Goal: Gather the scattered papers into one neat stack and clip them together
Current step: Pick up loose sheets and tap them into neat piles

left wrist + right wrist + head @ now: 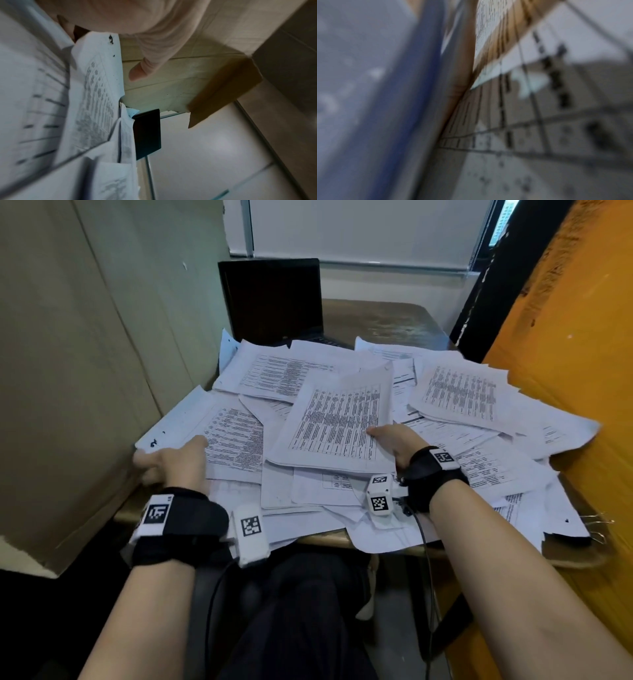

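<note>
1. We sit at a small brown desk [383, 318], its worn top bare only at the far end; the rest lies under scattered papers [281, 374] printed with tables, overlapping at every angle and hanging over the near edge.
2. A tall sheet of cardboard [85, 354] stands against the desk's left side, and an orange panel [561, 337] closes in the right.
3. A dark laptop [274, 299] stands open at the far left of the desk, its base partly under the sheets, with a pale wall behind it.
4. Our left hand [171, 462] rests at the left edge of the pile on a page marked with ink spots; the thumb lies on top, and the wrist view shows one finger extended beside the sheet's edge toward the cardboard. We cannot tell whether the hand pinches the page.
5. Our right hand [394, 440] holds a table sheet [339, 422] at its near right corner, thumb on top and fingers hidden beneath, so the sheet sits lifted above the pile's middle.
6. A binder clip [596, 530] lies at the desk's near right corner, just beside the overhanging sheets.
</note>
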Tool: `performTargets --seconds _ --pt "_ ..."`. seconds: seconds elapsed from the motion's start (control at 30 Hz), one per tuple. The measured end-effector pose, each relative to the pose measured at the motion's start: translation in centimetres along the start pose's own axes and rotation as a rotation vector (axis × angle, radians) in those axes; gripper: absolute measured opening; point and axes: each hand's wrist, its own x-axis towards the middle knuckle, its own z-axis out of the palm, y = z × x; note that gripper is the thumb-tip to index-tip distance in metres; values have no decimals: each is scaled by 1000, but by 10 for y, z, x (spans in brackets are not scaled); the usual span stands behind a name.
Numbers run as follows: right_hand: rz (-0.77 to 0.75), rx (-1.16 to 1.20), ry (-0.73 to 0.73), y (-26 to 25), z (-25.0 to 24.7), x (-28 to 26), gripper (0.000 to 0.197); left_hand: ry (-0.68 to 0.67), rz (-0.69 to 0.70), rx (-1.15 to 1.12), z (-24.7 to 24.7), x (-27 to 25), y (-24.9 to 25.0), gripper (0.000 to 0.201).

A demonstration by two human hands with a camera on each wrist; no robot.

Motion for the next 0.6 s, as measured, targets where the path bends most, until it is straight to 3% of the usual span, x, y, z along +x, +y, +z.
performTargets --seconds 0.17,0.27,0.3,0.4,0.5,0.6 --pt "-29 -18 46 3 0 11 61 -186 -41 -118 2 -16 10 57" --pt "-17 -29 55 6 -1 19 61 -428 -123 -75 1 -18 0 19" --pt "-23 -49 56 6 -1 20 61 -480 -103 -60 2 -21 0 15" --pt "-54 -94 79 7 -2 21 58 -480 214 35 10 -33 12 33" --pt "-76 -137 48 7 -5 13 56 -398 542 319 14 -55 36 10" --pt "-76 -14 -28 9 -6 14 63 -369 772 460 20 -90 66 19"
